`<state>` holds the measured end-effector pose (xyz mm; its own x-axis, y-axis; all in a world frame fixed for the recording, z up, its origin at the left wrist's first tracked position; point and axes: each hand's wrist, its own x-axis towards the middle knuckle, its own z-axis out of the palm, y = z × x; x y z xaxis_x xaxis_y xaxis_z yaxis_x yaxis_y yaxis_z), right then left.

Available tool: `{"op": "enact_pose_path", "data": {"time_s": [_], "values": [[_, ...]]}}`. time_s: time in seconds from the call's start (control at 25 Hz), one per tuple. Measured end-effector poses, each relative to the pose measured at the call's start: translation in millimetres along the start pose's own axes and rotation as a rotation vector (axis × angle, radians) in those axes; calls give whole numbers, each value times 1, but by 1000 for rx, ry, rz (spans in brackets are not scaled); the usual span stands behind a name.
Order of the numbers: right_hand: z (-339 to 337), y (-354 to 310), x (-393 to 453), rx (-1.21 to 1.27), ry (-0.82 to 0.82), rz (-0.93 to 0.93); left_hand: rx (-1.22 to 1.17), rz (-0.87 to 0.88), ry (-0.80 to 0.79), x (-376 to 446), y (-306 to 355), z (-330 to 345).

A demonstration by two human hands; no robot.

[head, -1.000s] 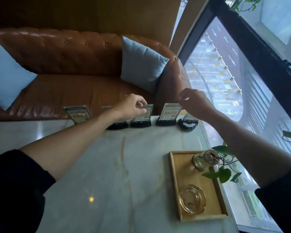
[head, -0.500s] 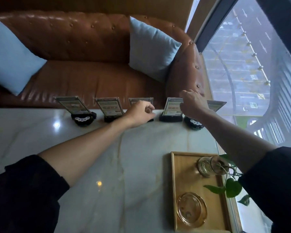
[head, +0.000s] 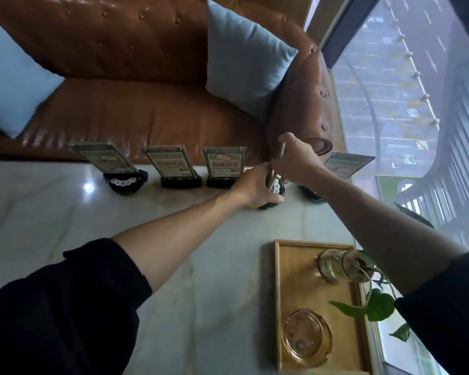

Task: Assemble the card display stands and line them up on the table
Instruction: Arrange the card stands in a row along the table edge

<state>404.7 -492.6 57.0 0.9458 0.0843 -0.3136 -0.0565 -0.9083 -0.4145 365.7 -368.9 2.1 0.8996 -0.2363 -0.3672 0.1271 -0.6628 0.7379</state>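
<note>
Left hand (head: 255, 186) clasping round base (head: 275, 194), right hand (head: 295, 158) pinching card (head: 281, 150) at table edge (head: 52, 165).

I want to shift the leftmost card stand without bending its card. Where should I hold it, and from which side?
Hold the leftmost card stand by its round black base, fingers on its left and right sides, coming from the near table edge. The card leans back toward the sofa and looks thin, so the low base is probably the firmer part.

Brown leather sofa (head: 136, 109) beside window (head: 406, 85)
</note>
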Motion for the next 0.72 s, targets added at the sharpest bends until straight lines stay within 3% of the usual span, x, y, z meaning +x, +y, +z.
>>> {"op": "enact_pose_path", "data": {"time_s": [0.12,0.24,0.48,0.72], "values": [[-3,10,4,-93,-78,-58,-17,13,151,0,7,4],[-9,27,7,-147,25,-160,32,47,254,6,8,1],[-26,48,16,-337,133,-334,68,120,289,20,13,-8],[-32,63,21,-406,163,-333,112,162,292,34,28,-7]]}}
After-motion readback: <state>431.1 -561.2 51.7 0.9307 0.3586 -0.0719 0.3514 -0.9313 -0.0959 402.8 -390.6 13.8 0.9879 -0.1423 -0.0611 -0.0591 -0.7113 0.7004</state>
